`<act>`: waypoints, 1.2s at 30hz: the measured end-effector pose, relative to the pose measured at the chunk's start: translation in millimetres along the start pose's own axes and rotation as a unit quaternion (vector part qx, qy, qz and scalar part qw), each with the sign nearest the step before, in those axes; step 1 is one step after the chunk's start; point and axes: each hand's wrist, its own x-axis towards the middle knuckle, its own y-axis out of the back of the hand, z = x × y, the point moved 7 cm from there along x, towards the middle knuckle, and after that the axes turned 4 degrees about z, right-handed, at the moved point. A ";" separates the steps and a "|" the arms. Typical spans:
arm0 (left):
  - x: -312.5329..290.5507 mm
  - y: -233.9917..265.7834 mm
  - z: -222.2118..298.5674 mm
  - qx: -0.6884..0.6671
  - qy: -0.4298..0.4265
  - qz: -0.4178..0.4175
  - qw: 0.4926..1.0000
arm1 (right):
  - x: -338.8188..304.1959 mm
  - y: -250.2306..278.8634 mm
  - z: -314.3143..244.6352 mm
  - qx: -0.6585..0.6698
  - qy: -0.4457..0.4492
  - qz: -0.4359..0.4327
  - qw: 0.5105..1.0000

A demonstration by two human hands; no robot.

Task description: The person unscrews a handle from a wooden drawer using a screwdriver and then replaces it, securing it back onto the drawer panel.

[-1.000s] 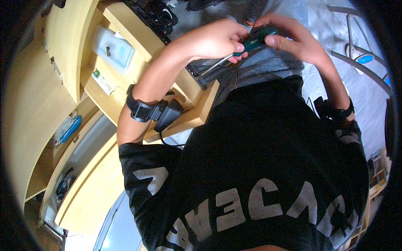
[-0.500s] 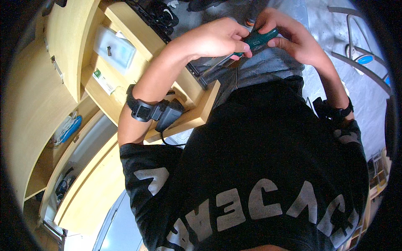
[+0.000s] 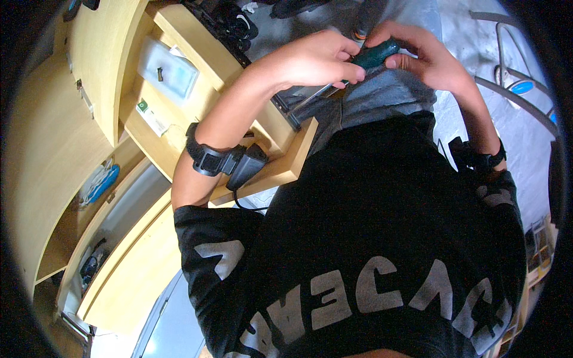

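Observation:
A screwdriver with a dark green handle (image 3: 375, 55) lies slantwise between my hands at the top of the view. My left hand (image 3: 319, 61) is closed at the handle's front end, its fingers pinching it near the shaft. Around the rear end of the handle my right hand (image 3: 421, 56) is curled, thumb and fingers gripping it. The thin metal shaft reaches down-left to the dark slide rail (image 3: 285, 110) on the side of an open wooden drawer (image 3: 190, 33). Whether the tip touches a screw is too small to tell.
Inside the drawer lie a translucent plastic box (image 3: 168, 70) and a small white-green carton (image 3: 151, 117). A shelf at left holds a blue-white bundle (image 3: 101, 182). Dark shoes (image 3: 236, 27) sit beyond the drawer. Curved metal tubing (image 3: 501, 53) stands at right.
The view has shifted slightly. The screwdriver handle appears turned a little in my fingers; both hands keep their hold, and the shaft still points at the rail.

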 end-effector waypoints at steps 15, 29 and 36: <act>-1.0 -0.9 -6.0 -0.019 0.012 0.021 1.000 | 1.2 0.4 3.2 -0.022 0.094 0.076 0.992; -3.0 1.1 -7.2 0.057 0.022 0.043 0.997 | 3.2 -5.4 -2.4 -0.031 0.069 0.052 0.996; -4.3 -0.7 0.4 0.180 -0.029 0.057 0.982 | -2.3 -13.4 25.4 0.065 -0.232 -0.020 0.970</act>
